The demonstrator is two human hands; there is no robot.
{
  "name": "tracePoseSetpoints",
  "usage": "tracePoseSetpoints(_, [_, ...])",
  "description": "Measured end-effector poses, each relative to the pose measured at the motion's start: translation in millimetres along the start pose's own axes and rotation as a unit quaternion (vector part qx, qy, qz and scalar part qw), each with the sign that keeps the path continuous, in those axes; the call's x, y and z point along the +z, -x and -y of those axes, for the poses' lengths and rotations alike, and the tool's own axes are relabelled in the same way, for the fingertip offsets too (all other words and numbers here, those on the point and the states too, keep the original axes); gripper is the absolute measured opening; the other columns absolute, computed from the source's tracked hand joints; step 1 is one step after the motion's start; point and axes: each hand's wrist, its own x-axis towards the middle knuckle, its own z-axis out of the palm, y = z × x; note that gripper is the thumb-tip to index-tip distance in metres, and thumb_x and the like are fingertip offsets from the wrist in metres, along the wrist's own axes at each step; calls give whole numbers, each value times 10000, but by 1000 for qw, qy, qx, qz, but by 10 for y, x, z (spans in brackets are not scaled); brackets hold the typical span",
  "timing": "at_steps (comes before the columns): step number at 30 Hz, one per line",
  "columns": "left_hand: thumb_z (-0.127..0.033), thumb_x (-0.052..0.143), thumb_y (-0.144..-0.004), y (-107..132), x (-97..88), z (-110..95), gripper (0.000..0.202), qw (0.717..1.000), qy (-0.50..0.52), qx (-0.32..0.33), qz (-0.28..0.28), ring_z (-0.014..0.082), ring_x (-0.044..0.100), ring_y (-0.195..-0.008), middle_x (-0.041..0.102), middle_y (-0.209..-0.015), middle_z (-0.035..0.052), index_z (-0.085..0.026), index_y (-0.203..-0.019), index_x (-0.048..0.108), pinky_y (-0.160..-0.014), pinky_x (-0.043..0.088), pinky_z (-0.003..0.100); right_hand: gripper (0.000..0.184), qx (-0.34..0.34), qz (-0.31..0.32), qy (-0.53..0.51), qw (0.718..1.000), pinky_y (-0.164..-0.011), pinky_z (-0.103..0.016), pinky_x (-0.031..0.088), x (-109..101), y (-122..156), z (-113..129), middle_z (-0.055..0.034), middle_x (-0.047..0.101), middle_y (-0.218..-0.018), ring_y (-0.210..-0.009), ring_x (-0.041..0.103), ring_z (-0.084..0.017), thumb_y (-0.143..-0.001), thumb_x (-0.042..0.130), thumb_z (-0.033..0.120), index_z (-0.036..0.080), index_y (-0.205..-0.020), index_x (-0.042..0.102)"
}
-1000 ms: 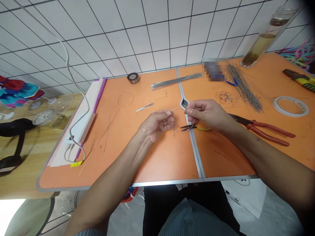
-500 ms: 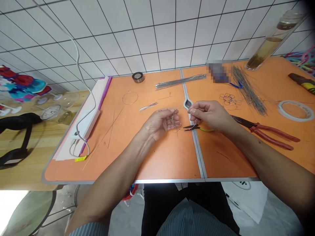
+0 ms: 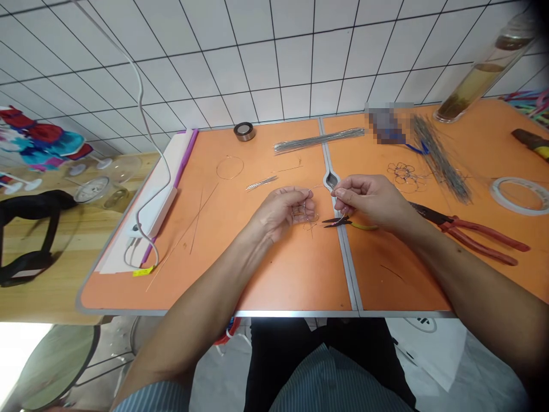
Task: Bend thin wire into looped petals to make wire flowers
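Note:
My left hand [image 3: 281, 212] is curled round a small shape of bent thin wire [image 3: 305, 216] above the middle of the orange table [image 3: 266, 269]. A few centimetres to its right, my right hand [image 3: 372, 200] pinches the free end of the same wire between thumb and forefinger. Small thread snips with a green handle [image 3: 348, 224] lie under my right hand. Red-handled pliers [image 3: 472, 234] rest on the table just right of my right wrist.
A bundle of straight wires [image 3: 319, 140], a tape roll [image 3: 244, 131], a wire ring [image 3: 230, 167] and a wire flower [image 3: 403, 173] lie farther back. At left a white power strip [image 3: 156, 214] with cable; at right a clear tape ring [image 3: 521, 194] and a tall glass bottle [image 3: 480, 74].
My hands have stayed close together working the wire; the free wire end has been bent round toward the piece. The camera view has shifted slightly left.

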Motion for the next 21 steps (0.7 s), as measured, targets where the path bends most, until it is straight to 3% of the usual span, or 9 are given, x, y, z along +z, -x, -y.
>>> tracePoseSetpoints(7, [-285, 817, -860, 20, 43, 31, 157, 998, -41, 3, 38, 150, 674, -602, 703, -697, 26, -156, -823, 736, -679, 567, 307, 241, -51, -15, 12, 998, -745, -321, 602, 62, -1, -4, -63, 825, -930, -836, 752, -200, -924, 885, 419, 228, -1040, 793])
tracePoseSetpoints(13, [-241, 773, -885, 64, 111, 39, 166, 996, -65, 6, 62, 140, 652, -576, 693, -674, 32, -159, -751, 720, -635, 548, 288, 151, -77, 1, 76, 994, -679, -301, 503, 86, 29, 19, -31, 771, -830, -736, 662, -170, -955, 782, 349, 213, -899, 747])
tracePoseSetpoints(21, [-227, 765, -891, 70, 96, 13, 160, 995, -61, -18, 73, 150, 682, -599, 723, -701, 46, -154, -751, 735, -672, 587, 306, 124, -120, -25, 162, 979, -678, -303, 452, 96, 69, 52, -13, 717, -807, -745, 610, -174, -984, 705, 313, 222, -905, 734])
